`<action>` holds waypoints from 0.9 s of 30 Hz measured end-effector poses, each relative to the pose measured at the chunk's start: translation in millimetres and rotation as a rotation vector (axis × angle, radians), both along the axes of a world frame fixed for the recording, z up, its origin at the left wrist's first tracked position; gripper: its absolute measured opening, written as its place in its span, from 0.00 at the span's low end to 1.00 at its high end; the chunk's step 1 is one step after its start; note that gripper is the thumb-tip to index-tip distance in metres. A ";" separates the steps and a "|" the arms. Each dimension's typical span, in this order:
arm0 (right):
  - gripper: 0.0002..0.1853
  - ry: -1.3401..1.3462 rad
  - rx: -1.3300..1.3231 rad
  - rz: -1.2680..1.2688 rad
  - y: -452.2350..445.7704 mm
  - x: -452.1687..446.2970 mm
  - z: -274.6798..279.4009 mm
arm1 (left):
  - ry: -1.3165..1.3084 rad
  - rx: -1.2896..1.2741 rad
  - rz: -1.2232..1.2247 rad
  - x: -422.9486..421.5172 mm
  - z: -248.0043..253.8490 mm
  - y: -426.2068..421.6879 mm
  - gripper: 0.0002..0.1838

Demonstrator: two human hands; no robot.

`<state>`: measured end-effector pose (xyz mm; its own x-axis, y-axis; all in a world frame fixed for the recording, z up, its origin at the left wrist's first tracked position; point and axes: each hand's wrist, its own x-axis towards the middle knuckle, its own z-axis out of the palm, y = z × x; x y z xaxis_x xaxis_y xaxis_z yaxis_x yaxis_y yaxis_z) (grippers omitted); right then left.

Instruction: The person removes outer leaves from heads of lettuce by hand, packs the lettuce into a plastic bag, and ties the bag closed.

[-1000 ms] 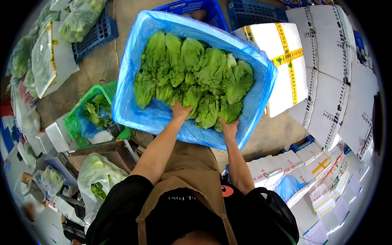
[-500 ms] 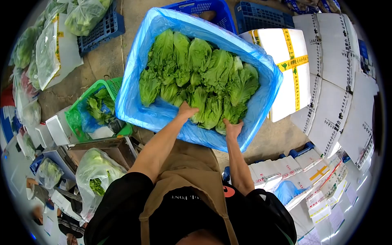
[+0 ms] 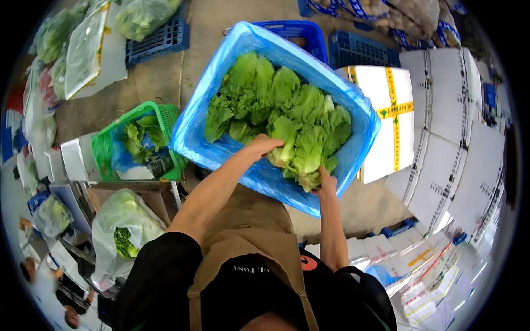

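"FONT" reads upside down on one black shirt [image 3: 243, 289] under one brown apron [image 3: 245, 240]; the left hand [image 3: 264, 144] and right hand [image 3: 327, 181] grip lettuce [image 3: 305, 150] directly between them, fingers pressed to its sides, within one blue-lined bin [image 3: 197, 118]; to its right, one white box [image 3: 374, 135] bears printed yellow tape [image 3: 396, 143]

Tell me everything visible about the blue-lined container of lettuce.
The blue-lined container is rectangular and open-topped, its crinkled, glossy blue liner, seemingly thin plastic, folded over the edges. It sits askew in view, its support hidden. Lettuce heads lie inside, leaving liner bare at the near left. The left hand and right hand reach over its near side, holding lettuce. A white box stands close to its right.
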<state>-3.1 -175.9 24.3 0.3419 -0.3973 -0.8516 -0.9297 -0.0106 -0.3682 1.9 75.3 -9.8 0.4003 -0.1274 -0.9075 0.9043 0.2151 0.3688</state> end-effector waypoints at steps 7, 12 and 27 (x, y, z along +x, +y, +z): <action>0.22 -0.472 0.434 0.251 15.6 -10.3 30.9 | -0.365 0.373 0.016 -47.9 75.4 46.9 0.28; 0.25 -0.765 -0.136 0.746 139.9 12.0 100.6 | -0.662 0.475 0.535 -139.1 193.8 121.1 0.39; 0.22 -0.317 1.167 2.020 454.8 -345.6 218.9 | 0.029 1.159 1.834 -548.7 324.7 53.2 0.27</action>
<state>-348.7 278.9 243.2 -0.3476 0.9039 -0.2494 0.0421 -0.2507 -0.9672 -546.8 128.5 314.9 -0.6101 0.7403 -0.2824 0.0107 0.3640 0.9313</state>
